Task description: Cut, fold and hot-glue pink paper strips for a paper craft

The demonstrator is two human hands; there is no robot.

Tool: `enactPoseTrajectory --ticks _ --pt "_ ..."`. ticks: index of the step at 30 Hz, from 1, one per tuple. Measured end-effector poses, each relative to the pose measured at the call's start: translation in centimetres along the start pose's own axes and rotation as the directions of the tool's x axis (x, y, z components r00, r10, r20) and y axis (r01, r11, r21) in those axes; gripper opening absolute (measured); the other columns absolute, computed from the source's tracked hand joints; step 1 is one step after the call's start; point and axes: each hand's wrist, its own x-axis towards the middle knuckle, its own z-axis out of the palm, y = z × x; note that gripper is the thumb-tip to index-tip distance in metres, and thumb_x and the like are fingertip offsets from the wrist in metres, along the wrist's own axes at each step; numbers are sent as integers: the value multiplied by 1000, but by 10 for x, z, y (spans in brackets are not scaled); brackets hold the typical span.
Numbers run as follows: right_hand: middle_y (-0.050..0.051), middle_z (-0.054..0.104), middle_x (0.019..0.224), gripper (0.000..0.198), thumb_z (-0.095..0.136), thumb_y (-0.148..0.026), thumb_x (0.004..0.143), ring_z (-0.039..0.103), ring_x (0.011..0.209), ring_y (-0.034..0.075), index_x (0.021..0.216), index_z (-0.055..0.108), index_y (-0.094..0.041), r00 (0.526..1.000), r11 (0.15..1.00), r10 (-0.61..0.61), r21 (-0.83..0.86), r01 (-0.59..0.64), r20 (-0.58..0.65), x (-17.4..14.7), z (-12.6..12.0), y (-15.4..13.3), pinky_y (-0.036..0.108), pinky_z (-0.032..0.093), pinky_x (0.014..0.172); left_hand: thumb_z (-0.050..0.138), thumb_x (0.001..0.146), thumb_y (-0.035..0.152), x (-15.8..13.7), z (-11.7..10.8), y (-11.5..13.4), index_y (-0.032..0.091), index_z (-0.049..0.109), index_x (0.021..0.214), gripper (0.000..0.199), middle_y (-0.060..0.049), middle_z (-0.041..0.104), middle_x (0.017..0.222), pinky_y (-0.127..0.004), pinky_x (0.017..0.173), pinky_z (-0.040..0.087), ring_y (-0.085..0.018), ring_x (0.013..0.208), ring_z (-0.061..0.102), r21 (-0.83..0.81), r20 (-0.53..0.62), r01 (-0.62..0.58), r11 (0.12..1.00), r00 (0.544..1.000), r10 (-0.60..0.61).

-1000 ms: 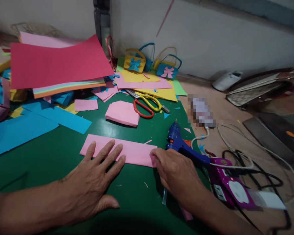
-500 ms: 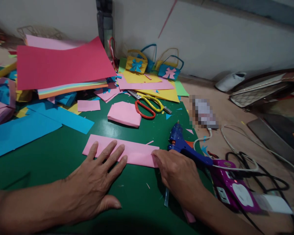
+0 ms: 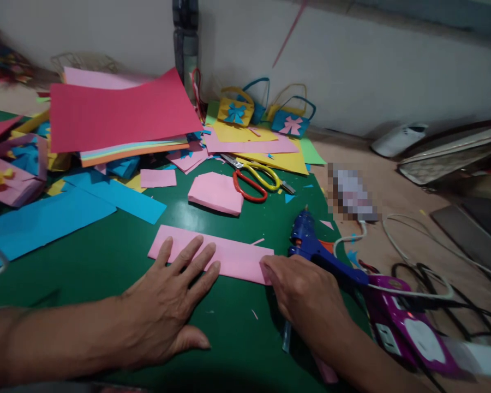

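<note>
A folded strip of pink paper (image 3: pixel 239 256) lies on the green tabletop. My left hand (image 3: pixel 175 297) rests flat on it with fingers spread, the fingertips pressing its left and middle part. At the strip's right end, my right hand (image 3: pixel 305 289) is closed, its curled fingers and thumb gripping the corner; the fingertips are partly hidden. Just beyond the strip sits a small folded pink paper piece (image 3: pixel 215 194). Scissors with red and yellow handles (image 3: pixel 250 183) lie behind that piece. Close to my right hand is a blue glue gun (image 3: pixel 311 240).
Coloured sheets (image 3: pixel 123 117) are stacked at the back left, near blue paper strips (image 3: pixel 45 218). Small paper handbags (image 3: pixel 235 112) stand by the wall. On the right are a purple power strip (image 3: pixel 409 327), tangled cables, a white computer mouse-like object (image 3: pixel 399 140) and a patterned bag (image 3: pixel 445 155).
The view has turned a little to the left, so everything sits slightly further right. Both hands keep the same places on the pink paper strip.
</note>
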Motion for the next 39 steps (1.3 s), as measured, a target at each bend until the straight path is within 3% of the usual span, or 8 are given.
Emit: enactPoseTrajectory --ticks 6,9,13,21,28,39 --pt "2 62 54 27 39 -3 80 50 47 16 71 59 -19 991 997 -72 5 73 -109 3 0 2 28 33 49 17 81 75 3 -4 -1 13 23 144 89 -21 18 150 -71 97 20 -44 137 10 -27 33 -12 1000 999 13" --pt "5 68 64 28 37 -17 91 56 52 17 80 63 -18 989 997 -66 18 69 -131 4 -1 0 29 39 51 18 81 74 2 -5 -2 12 22 144 89 -21 18 150 -71 98 20 -44 137 10 -32 26 -16 999 1000 17" --pt "8 71 77 29 39 -31 93 63 62 19 91 63 -16 987 995 -53 73 65 -152 4 2 -1 30 45 56 22 81 74 1 -5 -1 13 22 145 88 -20 17 151 -69 100 19 -43 138 9 -31 21 -11 999 1000 12" --pt "4 68 68 28 34 -15 92 61 56 16 81 60 -18 980 992 -41 110 63 -193 5 10 -1 27 43 53 19 81 74 1 -7 -2 12 20 145 89 -21 17 151 -71 99 18 -43 138 8 -52 25 -21 998 999 22" --pt "0 56 52 29 34 -17 93 52 45 13 73 56 -18 988 996 -18 85 31 -154 6 7 -1 25 34 46 19 80 75 1 -4 -1 14 20 145 89 -20 17 151 -70 99 17 -42 138 7 -42 15 -10 999 1000 11" --pt "0 58 55 28 37 -13 90 52 49 14 70 55 -20 986 992 -52 108 69 -156 5 3 -3 26 34 51 17 80 75 1 -3 -1 13 20 145 90 -21 15 151 -73 97 17 -44 138 7 -37 14 -15 999 1000 15"
